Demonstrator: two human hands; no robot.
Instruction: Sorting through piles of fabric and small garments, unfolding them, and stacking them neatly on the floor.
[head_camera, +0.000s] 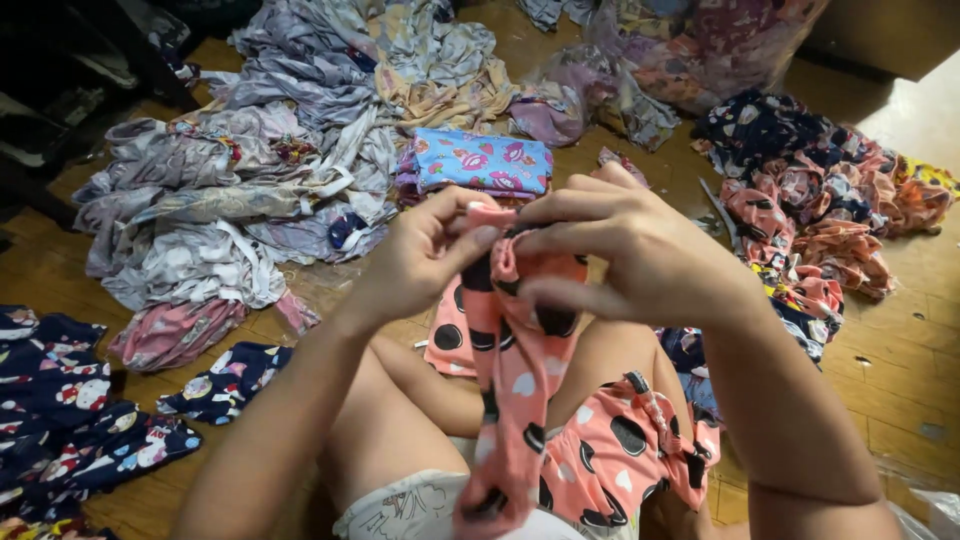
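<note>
Lap: bare knees and pale printed shorts (400, 510) fill the bottom edge; the person sits on a wooden floor (900, 350).
Held garment: a salmon-pink cloth (520, 360) with black dots and small white hearts, bunched at its top edge and hanging as a narrow band between the knees down to the lap.
Left hand: the left hand (415, 262) pinches the garment's top edge, thumb and fingertips closed on the fabric.
Right hand: the right hand (625, 250) is curled over the same bunched edge, fingers closed on the cloth, touching the left hand's fingertips.
Second pink piece: matching pink dotted shorts (625, 445) with a gathered waistband lie over the right thigh, just beside the hanging band.
Folded stack: a blue folded piece (480, 160) with pink fruit print lies on the floor just beyond the hands.
Grey heap: a large pile of grey and lilac garments (240, 190) spreads over the floor at upper left.
Navy group, left: dark blue printed pieces (70, 410) lie flat near the left elbow.
Mixed heap, right: pink, orange and navy printed garments (820, 210) lie in a loose pile at upper right.
Bag: a clear plastic bag of clothes (700, 45) stands at the top, behind the folded stack.
</note>
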